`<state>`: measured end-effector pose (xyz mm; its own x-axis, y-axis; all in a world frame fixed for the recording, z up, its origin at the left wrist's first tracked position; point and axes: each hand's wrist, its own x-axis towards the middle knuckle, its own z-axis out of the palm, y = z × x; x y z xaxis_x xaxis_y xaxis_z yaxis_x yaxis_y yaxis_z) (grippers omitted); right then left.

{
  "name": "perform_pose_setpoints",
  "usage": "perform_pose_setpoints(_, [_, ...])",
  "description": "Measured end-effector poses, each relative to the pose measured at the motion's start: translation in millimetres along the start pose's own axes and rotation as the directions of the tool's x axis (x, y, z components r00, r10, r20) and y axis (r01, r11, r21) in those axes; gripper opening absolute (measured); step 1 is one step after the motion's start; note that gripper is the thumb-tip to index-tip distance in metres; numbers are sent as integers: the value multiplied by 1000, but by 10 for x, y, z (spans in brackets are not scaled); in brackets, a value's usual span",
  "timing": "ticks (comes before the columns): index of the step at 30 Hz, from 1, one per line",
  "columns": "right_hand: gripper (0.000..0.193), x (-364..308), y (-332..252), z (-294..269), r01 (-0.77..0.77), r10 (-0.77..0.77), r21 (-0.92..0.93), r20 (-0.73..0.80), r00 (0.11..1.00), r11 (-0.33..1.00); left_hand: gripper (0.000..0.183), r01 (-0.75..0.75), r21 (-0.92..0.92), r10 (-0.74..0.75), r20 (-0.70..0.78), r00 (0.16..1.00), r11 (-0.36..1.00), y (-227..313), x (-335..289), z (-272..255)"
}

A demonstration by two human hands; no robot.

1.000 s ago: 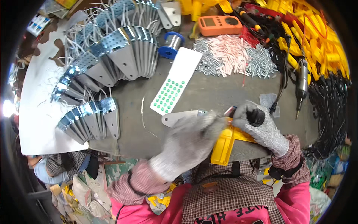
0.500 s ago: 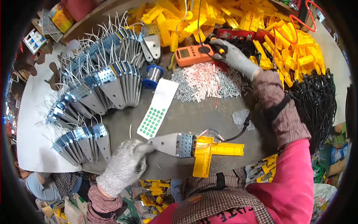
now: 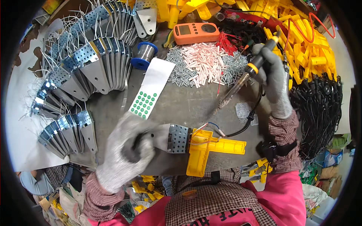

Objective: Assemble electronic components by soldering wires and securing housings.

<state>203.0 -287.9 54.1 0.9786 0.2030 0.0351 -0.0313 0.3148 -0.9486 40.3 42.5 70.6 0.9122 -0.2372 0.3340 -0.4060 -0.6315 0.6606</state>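
Observation:
My right hand (image 3: 274,77), in a grey glove, grips a soldering iron (image 3: 245,75) with a black and yellow handle, its metal end slanting down and left above the table. In a matching glove, my left hand (image 3: 126,152) is smeared by motion at the narrow end of a grey metal plate (image 3: 160,137); its fingers look curled, but whether they hold the plate is unclear. The plate's perforated end (image 3: 178,138) meets a yellow plastic housing (image 3: 198,150) lying open. Thin wires and a black cable (image 3: 241,131) run from the housing.
Rows of metal plates with white wires (image 3: 100,69) stand at left. A solder spool (image 3: 144,55), a white sheet with green stickers (image 3: 157,75), an orange multimeter (image 3: 196,33) and pink-and-silver small parts (image 3: 201,64) lie centrally. Yellow housings (image 3: 315,52) and black cables (image 3: 316,105) fill the right.
My right hand has come from beside the multimeter toward me, with the soldering iron now held out over the table. The left hand has shifted slightly. The whole view has also shifted.

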Motion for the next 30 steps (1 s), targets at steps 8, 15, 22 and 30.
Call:
perform_pose_setpoints(8, [25, 51, 442, 28, -139, 136, -66, -40, 990, 988, 27, 63, -102, -51, 115, 992, 993, -58, 438, 584])
perform_pose_setpoints(15, [24, 95, 524, 19, -124, 122, -72, -28, 992, 990, 18, 96, -34, -88, 186, 979, 995, -84, 487, 667])
perform_pose_setpoints(22, [24, 81, 508, 57, -104, 100, -96, -42, 994, 990, 25, 129, -11, -124, 207, 970, 992, -172, 394, 706])
perform_pose_setpoints(30, [29, 57, 487, 77, -101, 92, -167, -64, 994, 981, 29, 104, 64, -117, 249, 961, 993, -100, 429, 668])
